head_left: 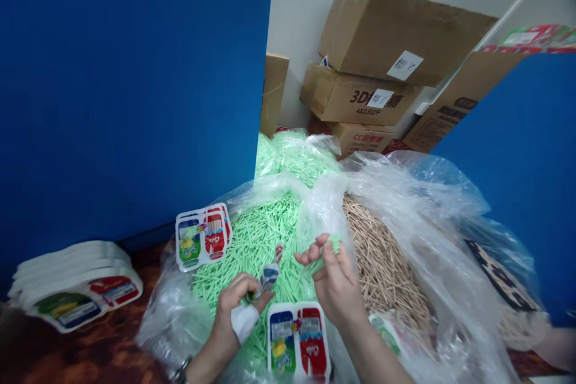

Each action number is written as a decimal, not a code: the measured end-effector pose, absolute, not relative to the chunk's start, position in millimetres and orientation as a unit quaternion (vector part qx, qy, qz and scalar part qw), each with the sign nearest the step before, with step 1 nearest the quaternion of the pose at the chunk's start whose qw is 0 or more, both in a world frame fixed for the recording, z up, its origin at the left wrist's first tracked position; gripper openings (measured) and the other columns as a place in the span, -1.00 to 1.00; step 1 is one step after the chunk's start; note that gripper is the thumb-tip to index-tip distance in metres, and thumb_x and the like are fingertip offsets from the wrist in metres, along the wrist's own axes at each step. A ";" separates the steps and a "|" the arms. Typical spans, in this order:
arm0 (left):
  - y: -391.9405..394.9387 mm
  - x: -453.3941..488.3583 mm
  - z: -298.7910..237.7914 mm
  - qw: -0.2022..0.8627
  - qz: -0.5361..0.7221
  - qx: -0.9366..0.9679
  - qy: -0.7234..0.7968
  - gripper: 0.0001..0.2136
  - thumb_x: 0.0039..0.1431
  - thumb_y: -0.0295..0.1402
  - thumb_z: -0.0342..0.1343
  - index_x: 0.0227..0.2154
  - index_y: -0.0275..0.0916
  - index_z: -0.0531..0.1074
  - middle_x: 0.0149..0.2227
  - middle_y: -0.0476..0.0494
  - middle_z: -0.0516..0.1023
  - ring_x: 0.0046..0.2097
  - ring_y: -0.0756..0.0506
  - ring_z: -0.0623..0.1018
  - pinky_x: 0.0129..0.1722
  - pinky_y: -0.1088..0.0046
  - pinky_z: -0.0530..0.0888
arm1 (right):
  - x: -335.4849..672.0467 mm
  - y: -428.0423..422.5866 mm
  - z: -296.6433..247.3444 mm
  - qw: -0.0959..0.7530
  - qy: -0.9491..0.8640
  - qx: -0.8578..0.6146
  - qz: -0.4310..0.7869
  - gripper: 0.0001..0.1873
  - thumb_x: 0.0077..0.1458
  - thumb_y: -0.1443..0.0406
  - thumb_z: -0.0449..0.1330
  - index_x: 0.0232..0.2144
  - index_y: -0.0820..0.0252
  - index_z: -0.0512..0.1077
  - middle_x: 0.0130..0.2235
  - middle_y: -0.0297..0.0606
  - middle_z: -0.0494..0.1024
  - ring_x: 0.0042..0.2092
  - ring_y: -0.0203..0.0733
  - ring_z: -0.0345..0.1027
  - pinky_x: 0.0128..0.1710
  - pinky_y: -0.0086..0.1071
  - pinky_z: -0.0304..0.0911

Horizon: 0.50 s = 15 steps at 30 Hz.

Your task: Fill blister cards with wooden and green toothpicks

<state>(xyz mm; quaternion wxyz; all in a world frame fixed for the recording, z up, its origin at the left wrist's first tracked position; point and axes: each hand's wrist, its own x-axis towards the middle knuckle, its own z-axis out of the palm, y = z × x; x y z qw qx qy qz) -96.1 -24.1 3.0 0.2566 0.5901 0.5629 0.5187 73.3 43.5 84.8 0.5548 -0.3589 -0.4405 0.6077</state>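
Alignment matters most here, I judge: the fingers of my right hand (337,288) pinch a few green sticks (332,246) just above the green heap (252,240); my left hand (238,303) grips a small pack (270,276) beside them, so I keep tips level

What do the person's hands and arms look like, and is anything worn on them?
Both hands are bare, without gloves: the left hand and the right hand. Both forearms show no sleeves. The left wrist carries a wristband, dark and metallic-looking, half cut off by the picture's edge. A white wrap, perhaps tape or a bandage, covers part of the left hand near the thumb.
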 end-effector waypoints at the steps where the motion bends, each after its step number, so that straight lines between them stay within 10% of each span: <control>1: -23.7 -93.9 5.7 0.239 0.516 0.603 0.560 -0.79 0.13 -0.39 0.16 -0.57 -0.22 0.30 -0.52 -0.01 0.38 -0.44 -0.04 0.42 -0.41 0.47 0.35 | 67.8 40.5 94.0 0.581 -0.409 -0.327 0.623 -0.77 0.20 0.06 0.10 -0.23 0.05 0.29 -0.43 -0.46 0.37 -0.34 -0.25 0.41 -0.11 -0.14 0.34; 15: -24.6 -85.3 20.6 0.189 0.515 0.638 0.539 -0.81 0.11 -0.48 0.16 -0.53 -0.20 0.28 -0.49 0.00 0.38 -0.43 -0.04 0.45 -0.42 0.49 0.36 | 37.9 19.7 88.8 0.519 -0.604 -0.350 0.494 -0.79 0.32 0.17 -0.09 -0.27 0.08 0.28 -0.32 -0.31 0.46 0.01 -0.14 0.37 0.24 0.00 -0.08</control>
